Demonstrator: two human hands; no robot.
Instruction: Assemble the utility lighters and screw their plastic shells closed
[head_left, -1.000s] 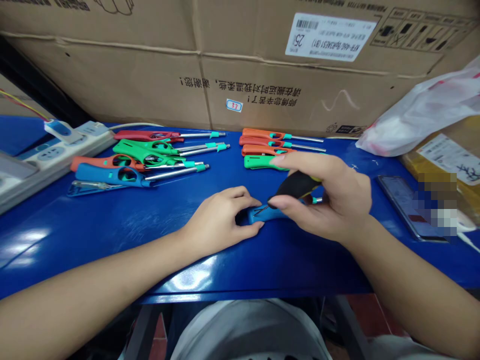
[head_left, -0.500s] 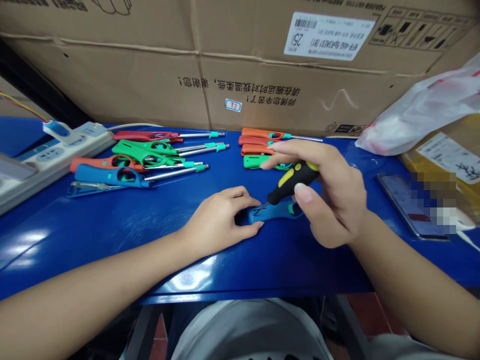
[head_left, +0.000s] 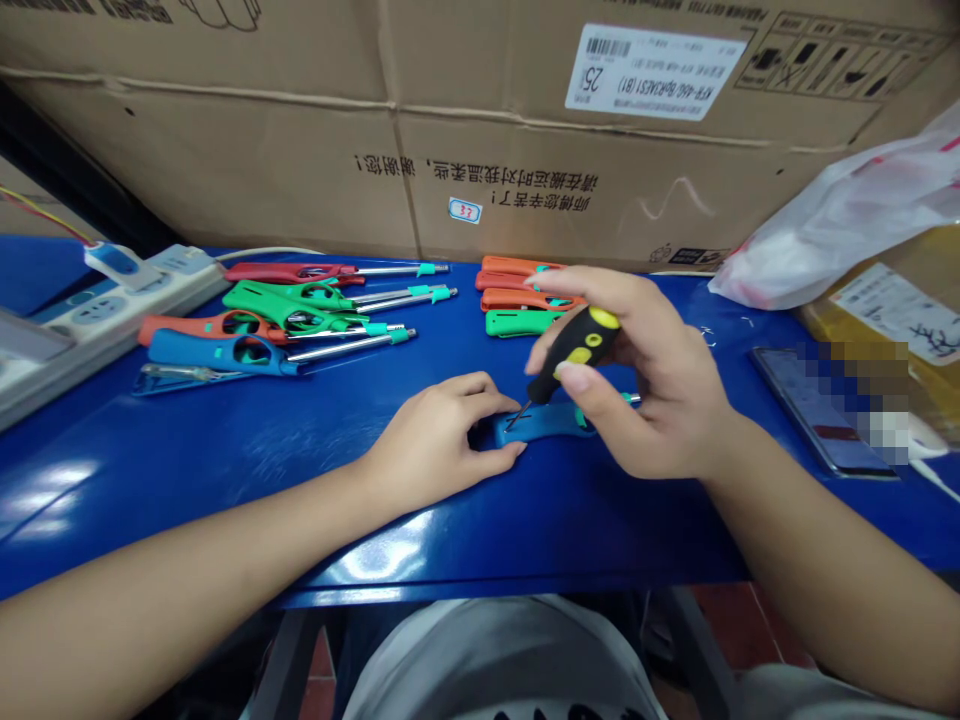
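Observation:
My left hand (head_left: 454,440) pinches the end of a blue gas lighter (head_left: 544,422) between thumb and fingers, holding it flat on the table. In my right hand (head_left: 637,375) is a black and yellow screwdriver (head_left: 574,350), tilted with its handle up and to the right. Its thin shaft comes down onto the lighter's handle, near my left fingertips. Whether the tip sits in a screw is too small to tell. The far part of the lighter is mostly covered by my right hand; a bit of its nozzle (head_left: 634,398) shows beyond.
Several coloured lighters (head_left: 292,310) lie at the left beside a power strip (head_left: 97,310). More lighters (head_left: 521,300) lie behind my hands. A phone (head_left: 817,410) rests at the right, near a plastic bag (head_left: 840,230). A large cardboard box (head_left: 300,150) stands along the back.
My right hand has shifted slightly left and tipped the screwdriver more upright, its handle turned in the fingers. The left hand and the blue lighter have stayed in place.

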